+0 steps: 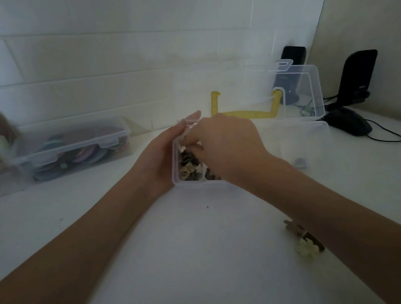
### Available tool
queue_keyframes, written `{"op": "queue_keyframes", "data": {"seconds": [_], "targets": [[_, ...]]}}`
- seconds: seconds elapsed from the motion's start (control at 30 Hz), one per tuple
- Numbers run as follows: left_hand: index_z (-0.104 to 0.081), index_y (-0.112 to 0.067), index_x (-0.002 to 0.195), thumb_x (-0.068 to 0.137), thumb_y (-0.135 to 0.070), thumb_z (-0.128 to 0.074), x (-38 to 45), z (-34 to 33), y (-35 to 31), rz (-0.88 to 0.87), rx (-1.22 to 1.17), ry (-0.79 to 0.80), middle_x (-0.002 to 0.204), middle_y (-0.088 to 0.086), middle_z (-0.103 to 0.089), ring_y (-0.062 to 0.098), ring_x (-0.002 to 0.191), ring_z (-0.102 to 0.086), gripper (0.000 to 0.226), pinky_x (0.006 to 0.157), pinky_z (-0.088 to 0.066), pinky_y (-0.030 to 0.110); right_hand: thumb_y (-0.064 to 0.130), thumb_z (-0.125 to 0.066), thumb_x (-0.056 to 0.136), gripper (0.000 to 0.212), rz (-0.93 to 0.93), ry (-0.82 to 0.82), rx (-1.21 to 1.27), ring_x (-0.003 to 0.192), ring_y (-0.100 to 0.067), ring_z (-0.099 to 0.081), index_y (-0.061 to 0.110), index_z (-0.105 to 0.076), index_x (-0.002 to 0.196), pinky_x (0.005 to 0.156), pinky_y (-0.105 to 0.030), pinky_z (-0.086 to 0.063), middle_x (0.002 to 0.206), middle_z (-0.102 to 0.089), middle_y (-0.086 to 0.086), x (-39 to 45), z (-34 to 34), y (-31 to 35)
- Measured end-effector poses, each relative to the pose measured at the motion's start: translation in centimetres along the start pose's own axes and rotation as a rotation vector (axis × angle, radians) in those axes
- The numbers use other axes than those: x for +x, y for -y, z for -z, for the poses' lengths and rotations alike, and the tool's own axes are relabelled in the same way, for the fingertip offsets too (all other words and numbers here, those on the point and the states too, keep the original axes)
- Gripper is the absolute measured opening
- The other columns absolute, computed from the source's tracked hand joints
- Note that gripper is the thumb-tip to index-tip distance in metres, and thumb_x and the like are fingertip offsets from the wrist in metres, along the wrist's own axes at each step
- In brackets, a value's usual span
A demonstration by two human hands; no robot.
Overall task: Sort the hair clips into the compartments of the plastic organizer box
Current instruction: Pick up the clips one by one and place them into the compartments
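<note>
A small clear plastic organizer box (189,182) with compartments sits on the white table, holding several small brown and beige hair clips (188,169). My left hand (162,153) grips the box's left side and far edge. My right hand (228,144) reaches over the box, its fingertips down inside a far compartment; whether they pinch a clip is hidden. A few loose hair clips (304,242), brown and pale yellow, lie on the table beside my right forearm.
A lidded clear box (75,150) with coloured round items stands at the left. A larger clear box (297,92) with a yellow handle (245,115) stands open behind. A black mouse (349,121) and black devices sit far right. The table's front edge is near me.
</note>
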State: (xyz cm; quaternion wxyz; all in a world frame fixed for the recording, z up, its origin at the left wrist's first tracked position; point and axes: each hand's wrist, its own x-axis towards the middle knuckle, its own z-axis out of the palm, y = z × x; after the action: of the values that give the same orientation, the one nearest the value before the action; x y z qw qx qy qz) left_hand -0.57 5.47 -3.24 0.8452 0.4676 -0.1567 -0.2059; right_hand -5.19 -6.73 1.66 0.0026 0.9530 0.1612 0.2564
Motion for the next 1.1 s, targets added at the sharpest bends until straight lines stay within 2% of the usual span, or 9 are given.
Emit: {"op": "queue_keyframes", "data": {"seconds": [0.17, 0.23, 0.33, 0.4, 0.5, 0.67, 0.77, 0.97, 1.1], "targets": [[-0.068, -0.015, 0.103, 0.084, -0.030, -0.048, -0.3, -0.4, 0.0, 0.005, 0.014, 0.003, 0.090, 0.006, -0.072, 0.020, 0.083, -0.067, 0.032, 0.069, -0.056, 0.030, 0.042, -0.050, 0.091, 0.024, 0.043, 0.000, 0.342, 0.053, -0.002, -0.043, 0.033, -0.072, 0.096, 0.056, -0.025, -0.034, 0.056, -0.044, 0.013, 0.0, 2.5, -1.8], [-0.062, -0.015, 0.117, 0.081, -0.029, -0.050, -0.1, -0.2, 0.0, 0.000, 0.019, -0.017, 0.105, 0.008, -0.068, 0.022, 0.093, -0.062, 0.040, 0.076, -0.055, 0.032, 0.040, -0.058, 0.088, 0.019, 0.036, -0.016, 0.522, 0.041, -0.003, -0.037, 0.031, -0.073, 0.092, 0.049, -0.018, -0.033, 0.046, -0.048, 0.014, -0.9, 4.1, -3.6], [-0.062, -0.024, 0.121, 0.078, -0.028, -0.054, 0.2, 0.2, 0.0, 0.007, 0.055, -0.053, 0.128, 0.006, -0.061, 0.024, 0.103, -0.060, 0.044, 0.089, -0.048, 0.041, 0.043, -0.062, 0.076, 0.024, 0.045, 0.279, 0.687, 0.034, -0.005, -0.034, 0.025, -0.074, 0.085, 0.040, -0.014, -0.031, 0.039, -0.053, 0.012, -3.6, 6.2, -6.6], [-0.065, -0.027, 0.117, 0.076, -0.024, -0.057, 0.3, 0.2, 0.0, 0.013, 0.056, -0.047, 0.129, 0.005, -0.060, 0.024, 0.102, -0.061, 0.041, 0.092, -0.045, 0.041, 0.051, -0.058, 0.066, 0.032, -0.003, 0.462, 0.699, 0.036, -0.006, -0.038, 0.029, -0.074, 0.083, 0.040, -0.014, -0.034, 0.041, -0.055, 0.007, -6.1, 6.5, -8.0], [-0.070, -0.025, 0.110, 0.069, -0.021, -0.060, 0.3, 0.0, -0.2, 0.005, 0.036, -0.056, 0.125, 0.004, -0.061, 0.022, 0.095, -0.062, 0.042, 0.095, -0.043, 0.037, 0.043, -0.063, 0.071, 0.014, -0.081, 0.508, 0.644, 0.038, -0.003, -0.043, 0.039, -0.072, 0.081, 0.042, -0.012, -0.035, 0.047, -0.059, 0.017, -9.9, 5.2, -8.7], [-0.064, -0.025, 0.118, 0.080, -0.020, -0.052, 0.1, -0.3, -0.1, -0.002, 0.069, -0.053, 0.126, 0.005, -0.061, 0.022, 0.092, -0.064, 0.040, 0.087, -0.046, 0.036, 0.069, -0.054, 0.055, 0.039, -0.200, 0.422, 0.617, 0.042, -0.006, -0.036, 0.052, -0.069, 0.088, 0.049, -0.021, -0.030, 0.045, -0.045, 0.007, -13.4, 4.0, -8.8], [-0.064, -0.027, 0.116, 0.084, -0.021, -0.048, -0.1, -0.4, -0.2, 0.006, 0.067, -0.051, 0.118, 0.002, -0.063, 0.020, 0.091, -0.063, 0.036, 0.080, -0.047, 0.033, 0.074, -0.051, 0.053, 0.042, -0.200, 0.446, 0.539, 0.044, -0.006, -0.044, 0.053, -0.068, 0.085, 0.049, -0.021, -0.033, 0.051, -0.052, 0.011, -13.7, 4.1, -8.7], [-0.070, -0.028, 0.107, 0.074, -0.024, -0.055, 0.0, -0.3, -0.3, 0.005, 0.053, -0.043, 0.112, 0.002, -0.065, 0.020, 0.090, -0.063, 0.036, 0.083, -0.047, 0.034, 0.067, -0.056, 0.062, 0.034, -0.109, 0.354, 0.467, 0.059, -0.005, -0.053, 0.046, -0.070, 0.085, 0.053, -0.017, -0.040, 0.065, -0.059, 0.019, -12.8, 3.9, -7.8], [-0.065, -0.028, 0.114, 0.085, -0.022, -0.048, 0.0, -0.2, -0.3, -0.005, 0.071, -0.033, 0.114, 0.003, -0.063, 0.020, 0.092, -0.062, 0.034, 0.080, -0.047, 0.035, 0.049, -0.060, 0.071, 0.026, 0.045, 0.185, 0.568, 0.073, -0.008, -0.057, 0.037, -0.070, 0.092, 0.054, -0.009, -0.043, 0.084, -0.061, 0.020, -9.8, 4.8, -6.0]]}}
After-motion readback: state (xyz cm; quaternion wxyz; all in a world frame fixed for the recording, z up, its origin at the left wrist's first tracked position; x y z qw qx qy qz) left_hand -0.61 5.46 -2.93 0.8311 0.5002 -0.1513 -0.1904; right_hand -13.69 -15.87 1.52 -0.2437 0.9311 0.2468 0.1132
